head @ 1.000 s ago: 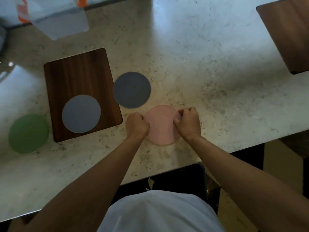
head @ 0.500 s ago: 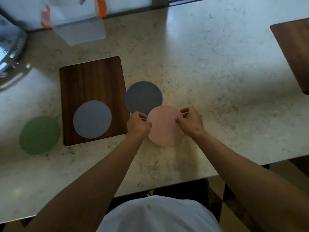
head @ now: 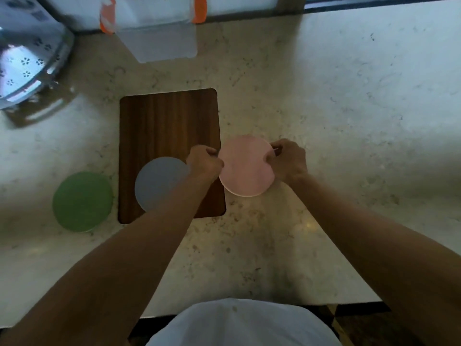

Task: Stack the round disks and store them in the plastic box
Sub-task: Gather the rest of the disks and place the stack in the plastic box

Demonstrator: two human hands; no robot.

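A pink disk (head: 245, 166) is held flat between both hands, just right of the wooden board. My left hand (head: 204, 163) grips its left edge and my right hand (head: 287, 161) grips its right edge. The dark grey disk seen earlier is hidden under the pink one. A light grey disk (head: 159, 183) lies on the wooden board (head: 167, 126), partly covered by my left forearm. A green disk (head: 82, 201) lies on the counter to the left of the board. The clear plastic box (head: 159, 38) with orange clips stands at the back of the counter.
A perforated metal colander (head: 27, 61) sits at the back left. The marble counter (head: 349, 121) stretches to the right. Its front edge runs close to my body.
Both hands lifted the pink disk off the counter and carried it away from me, over the dark grey disk, which is now covered. The view has shifted, bringing the box and colander into sight.
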